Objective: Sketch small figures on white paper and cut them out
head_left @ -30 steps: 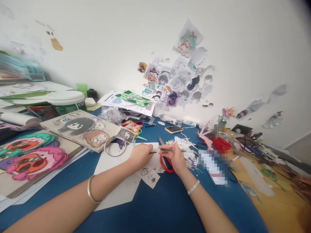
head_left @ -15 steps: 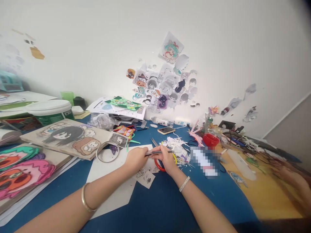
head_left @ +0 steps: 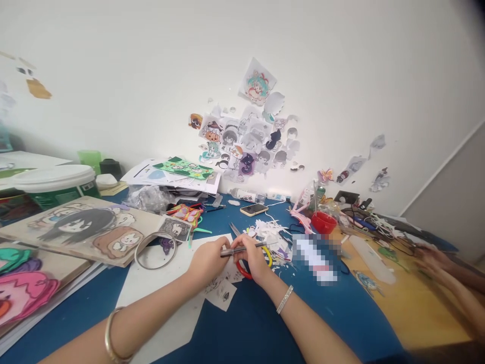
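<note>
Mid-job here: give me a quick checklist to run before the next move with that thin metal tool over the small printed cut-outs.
1. Thin metal tool held at both ends: ok; left hand and right hand each have a grip on it.
2. Tool tip exposed or capped: cannot tell, the left hand hides it.
3. Printed cut-outs within reach: ok, lying on the white paper sheet under the hands.
4. Scissors clear of the hands: not ok, they lie right beneath the right hand.
5. Tape ring out of the way: ok, left of the hands.
6. Another person's hand: ok, far right.
</note>
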Action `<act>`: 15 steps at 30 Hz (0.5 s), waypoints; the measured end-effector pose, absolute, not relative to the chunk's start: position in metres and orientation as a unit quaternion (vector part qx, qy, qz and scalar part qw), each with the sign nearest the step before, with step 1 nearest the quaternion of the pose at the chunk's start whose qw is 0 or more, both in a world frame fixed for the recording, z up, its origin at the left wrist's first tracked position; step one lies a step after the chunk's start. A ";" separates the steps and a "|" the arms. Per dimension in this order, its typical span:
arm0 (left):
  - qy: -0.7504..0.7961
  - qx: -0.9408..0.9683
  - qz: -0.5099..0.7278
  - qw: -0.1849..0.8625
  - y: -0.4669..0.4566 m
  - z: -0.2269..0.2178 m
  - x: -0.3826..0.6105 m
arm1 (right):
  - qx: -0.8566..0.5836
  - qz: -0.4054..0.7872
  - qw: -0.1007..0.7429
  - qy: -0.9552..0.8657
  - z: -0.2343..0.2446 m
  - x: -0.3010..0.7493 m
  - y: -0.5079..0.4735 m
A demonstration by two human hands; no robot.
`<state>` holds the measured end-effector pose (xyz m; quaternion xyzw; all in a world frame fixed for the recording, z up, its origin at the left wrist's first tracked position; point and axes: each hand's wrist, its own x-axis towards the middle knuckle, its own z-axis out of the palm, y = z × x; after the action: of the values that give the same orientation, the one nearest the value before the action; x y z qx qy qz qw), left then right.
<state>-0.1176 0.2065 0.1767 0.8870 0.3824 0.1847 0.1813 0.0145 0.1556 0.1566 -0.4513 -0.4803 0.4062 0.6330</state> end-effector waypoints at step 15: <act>0.360 0.787 0.298 0.403 0.192 0.172 -0.114 | -0.489 0.254 0.623 -0.555 0.163 -0.017 0.151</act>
<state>-0.1140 0.1924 0.1719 0.7868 0.3601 0.2975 0.4034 -0.0171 0.1514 0.1631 -0.4889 -0.5549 0.2540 0.6234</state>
